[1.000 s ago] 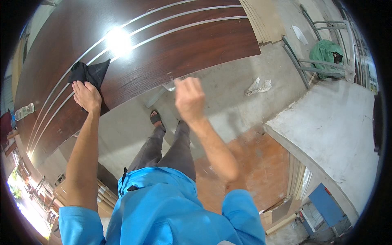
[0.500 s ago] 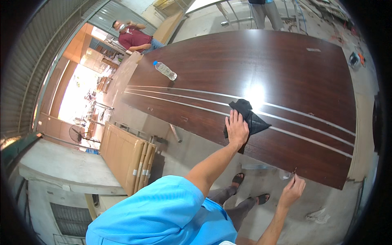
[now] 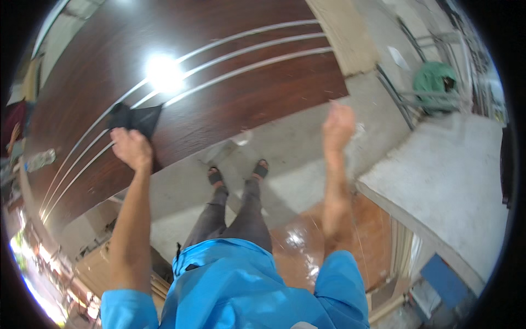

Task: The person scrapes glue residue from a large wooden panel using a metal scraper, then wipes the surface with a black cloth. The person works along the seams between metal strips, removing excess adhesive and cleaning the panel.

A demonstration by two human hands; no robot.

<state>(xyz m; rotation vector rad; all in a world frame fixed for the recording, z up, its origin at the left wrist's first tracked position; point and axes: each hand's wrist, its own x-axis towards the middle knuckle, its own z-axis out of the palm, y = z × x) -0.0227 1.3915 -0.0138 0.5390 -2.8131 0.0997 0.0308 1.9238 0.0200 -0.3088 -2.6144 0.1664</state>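
Note:
A dark brown wood-grain panel [image 3: 235, 96] fills the upper left, with three thin silver strips [image 3: 244, 66] running along it. My left hand [image 3: 131, 148] is on a black cloth [image 3: 143, 119] that lies across the strips near the panel's near edge; its fingers are bent onto the cloth's lower edge. Off the panel's right-hand corner, my right hand [image 3: 338, 126] is raised with its fingers closed. Motion blurs it, and whatever small thing it may hold cannot be made out.
A clear plastic bottle [image 3: 40, 159] shows at the panel's far left. To the right stand a pale slab-topped counter [image 3: 444, 170], a metal frame [image 3: 402, 98] and a green bundle [image 3: 435, 88]. Part of another person's dark red sleeve [image 3: 12, 118] appears at the left rim.
My view has swung to the right. My right hand has risen from beside the near edge to the panel's right corner. The left hand stays at the cloth, its fingers now more bent.

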